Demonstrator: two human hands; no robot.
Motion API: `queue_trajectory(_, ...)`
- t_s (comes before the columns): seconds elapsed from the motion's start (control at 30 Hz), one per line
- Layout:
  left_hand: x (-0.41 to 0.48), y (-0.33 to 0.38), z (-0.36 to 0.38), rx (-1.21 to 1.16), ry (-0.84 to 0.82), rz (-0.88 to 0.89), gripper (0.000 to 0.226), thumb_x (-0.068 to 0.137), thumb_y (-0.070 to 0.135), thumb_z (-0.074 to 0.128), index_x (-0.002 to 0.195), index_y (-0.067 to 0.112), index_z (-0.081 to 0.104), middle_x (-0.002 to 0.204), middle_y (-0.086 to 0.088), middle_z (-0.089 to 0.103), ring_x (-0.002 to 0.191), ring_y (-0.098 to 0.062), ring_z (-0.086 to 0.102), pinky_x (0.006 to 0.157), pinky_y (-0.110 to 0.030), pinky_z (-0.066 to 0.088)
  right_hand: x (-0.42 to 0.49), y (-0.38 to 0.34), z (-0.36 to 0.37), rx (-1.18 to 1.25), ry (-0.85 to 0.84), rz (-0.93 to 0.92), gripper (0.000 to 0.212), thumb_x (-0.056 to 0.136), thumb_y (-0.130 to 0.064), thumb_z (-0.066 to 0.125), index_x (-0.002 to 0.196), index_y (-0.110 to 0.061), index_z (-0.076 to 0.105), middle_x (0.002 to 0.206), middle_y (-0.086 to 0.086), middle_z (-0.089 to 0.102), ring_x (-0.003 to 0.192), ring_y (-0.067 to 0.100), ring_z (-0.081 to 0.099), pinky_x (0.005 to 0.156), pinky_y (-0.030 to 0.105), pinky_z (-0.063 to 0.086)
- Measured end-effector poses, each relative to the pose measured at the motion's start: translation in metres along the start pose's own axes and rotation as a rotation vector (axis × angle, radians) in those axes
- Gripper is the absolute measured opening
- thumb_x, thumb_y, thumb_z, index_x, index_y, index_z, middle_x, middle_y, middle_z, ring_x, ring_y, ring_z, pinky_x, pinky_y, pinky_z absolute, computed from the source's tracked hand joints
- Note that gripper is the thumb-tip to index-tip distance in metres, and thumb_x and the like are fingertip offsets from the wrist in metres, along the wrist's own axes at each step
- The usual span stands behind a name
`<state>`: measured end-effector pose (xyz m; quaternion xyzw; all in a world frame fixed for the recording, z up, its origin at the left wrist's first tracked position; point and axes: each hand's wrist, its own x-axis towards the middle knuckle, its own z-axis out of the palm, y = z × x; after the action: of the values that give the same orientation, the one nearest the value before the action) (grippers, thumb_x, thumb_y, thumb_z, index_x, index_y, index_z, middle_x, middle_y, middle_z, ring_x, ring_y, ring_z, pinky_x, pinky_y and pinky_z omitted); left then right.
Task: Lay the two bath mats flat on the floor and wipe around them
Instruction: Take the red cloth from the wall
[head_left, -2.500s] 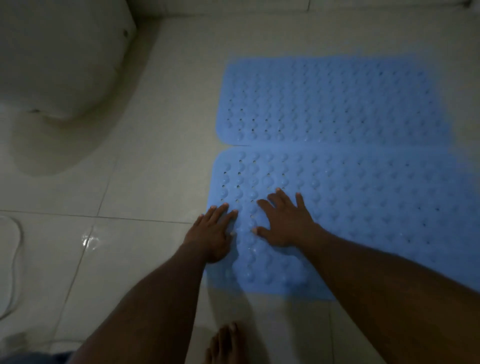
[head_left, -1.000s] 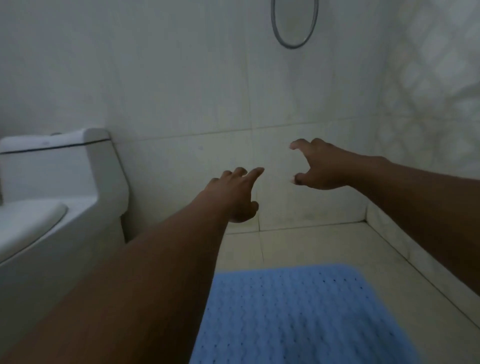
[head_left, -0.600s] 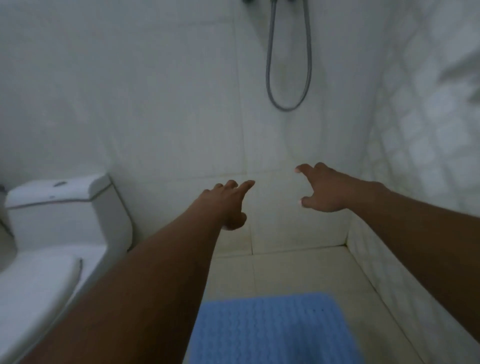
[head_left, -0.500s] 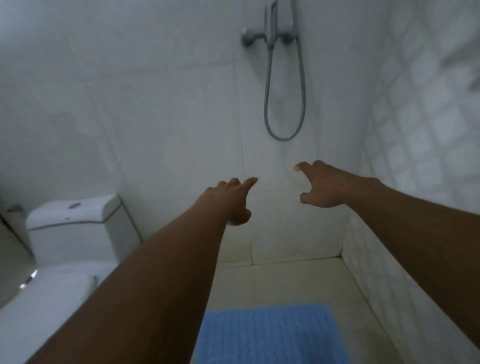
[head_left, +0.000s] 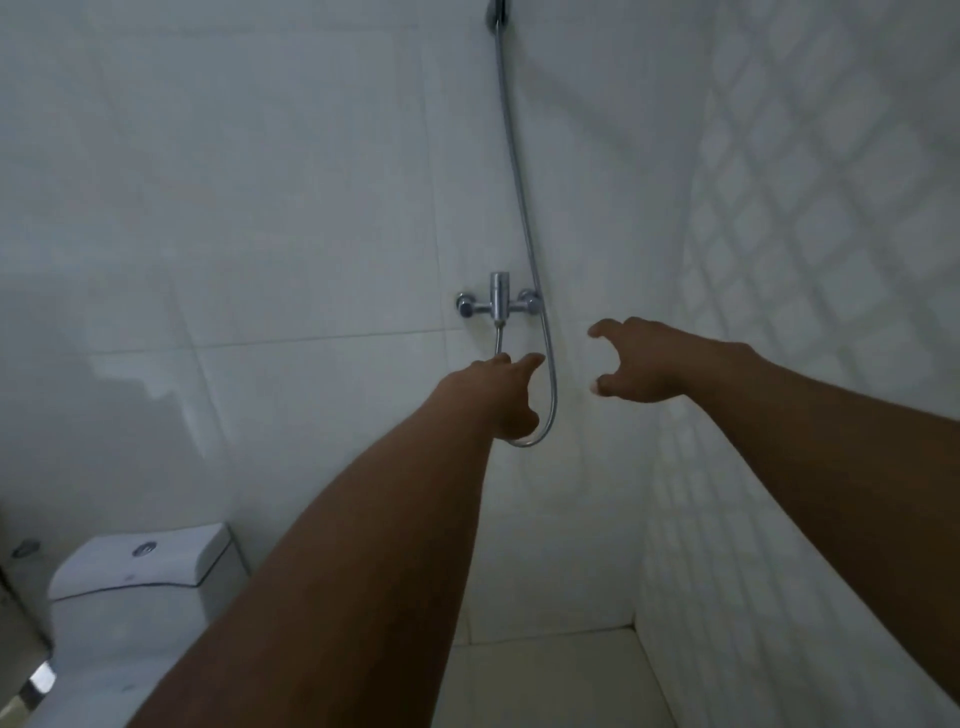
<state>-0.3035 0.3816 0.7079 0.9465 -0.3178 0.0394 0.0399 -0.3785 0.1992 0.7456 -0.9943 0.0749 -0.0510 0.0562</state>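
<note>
Both hands are held out in the air ahead of the person, and nothing is gripped by either. The left hand (head_left: 498, 397) is stretched forward with its fingers straight and close together, the thumb tucked below. The right hand (head_left: 647, 364) is spread, with the fingers slightly bent and the thumb (head_left: 602, 385) set well apart beneath them, so that a gap is left between thumb and fingers. The two hands are apart, at about the same height.

Beside the left hand's fingertips, the hanging loop of a metal shower hose (head_left: 554, 395) is seen; whether it is touched cannot be told. The hose is run up the white tiled wall (head_left: 260, 208) from a chrome mixer tap (head_left: 498, 303) fixed just above the left hand. A side wall with a diamond pattern (head_left: 810, 234) is met on the right. A white toilet cistern (head_left: 145, 564) is seen low on the left, and a strip of pale floor (head_left: 545, 680) is shown between the forearms. The two bath mats are outside the view.
</note>
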Motion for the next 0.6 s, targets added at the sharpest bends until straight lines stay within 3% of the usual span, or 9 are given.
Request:
queue_trajectory(0.4, 0.08, -0.031, -0.04, 0.04, -0.009, 0.144, 0.086, 0.093, 0.033, 0.063, 0.16, 0.034, 0.01, 0.162, -0.01, 0.03, 0.144, -0.034, 0.041, 0.114, -0.053, 0.039, 0.023, -0.009, -0.035, -0.021, -0.014, 0.236, 0.08, 0.09, -0.047, 0.066, 0.155, -0.026, 0.023, 0.157, 0.011, 0.035, 0.14, 0.03, 0.04, 0.109, 0.039, 0.037)
queue_trajectory(0.6, 0.12, 0.052, -0.058, -0.059, 0.067, 0.434, 0.084, 0.093, 0.033, 0.062, 0.16, 0.037, 0.01, 0.156, -0.009, 0.035, 0.134, -0.034, 0.049, 0.107, -0.052, 0.044, -0.018, 0.015, -0.065, -0.077, 0.056, 0.469, 0.079, 0.089, -0.049, 0.065, 0.153, -0.031, 0.023, 0.154, 0.008, 0.039, 0.136, 0.027, 0.045, 0.109, 0.042, 0.04)
